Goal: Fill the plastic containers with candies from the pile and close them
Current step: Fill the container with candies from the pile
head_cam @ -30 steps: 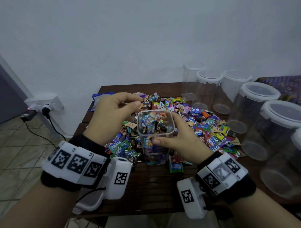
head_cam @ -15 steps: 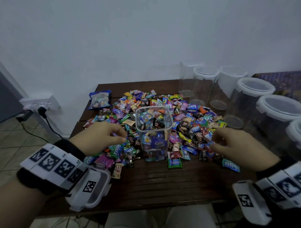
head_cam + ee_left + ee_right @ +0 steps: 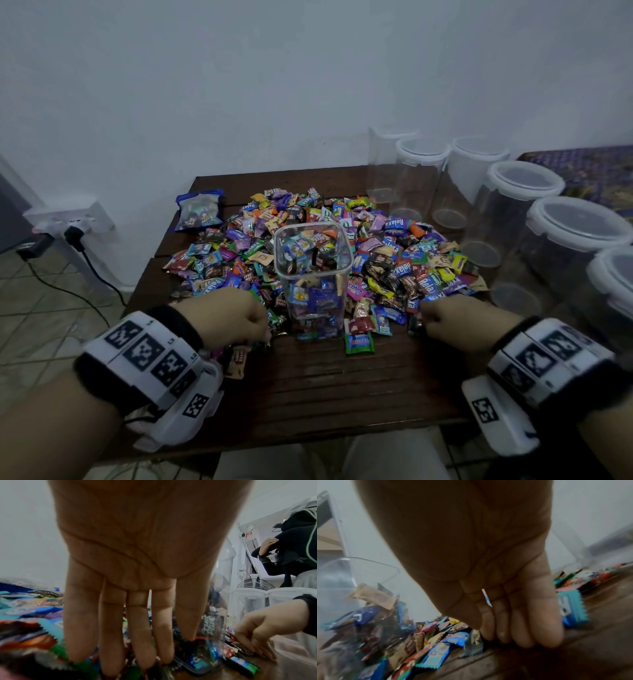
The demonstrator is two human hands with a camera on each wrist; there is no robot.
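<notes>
A clear square container [image 3: 313, 274] stands open-topped in the middle of the table, holding candies to well above half. Around and behind it spreads the pile of wrapped candies [image 3: 394, 260]. My left hand [image 3: 229, 318] is down at the pile's near left edge; in the left wrist view its fingers [image 3: 137, 655] point straight down with their tips among the wrappers. My right hand [image 3: 455, 318] is low at the pile's near right edge. Its fingers [image 3: 522, 635] are held together with the tips on the wood beside a blue candy [image 3: 571, 609]. Neither hand touches the container.
Several empty clear containers with white lids [image 3: 524, 212] line the table's right side and back right corner. A blue bag of candies [image 3: 198, 209] lies at the back left. Bare dark wood [image 3: 325, 394] runs along the front edge. A power strip [image 3: 68, 222] sits on the floor at left.
Both hands left the container's rim and dropped to the pile's near edge, left and right of it. The container stands on its own.
</notes>
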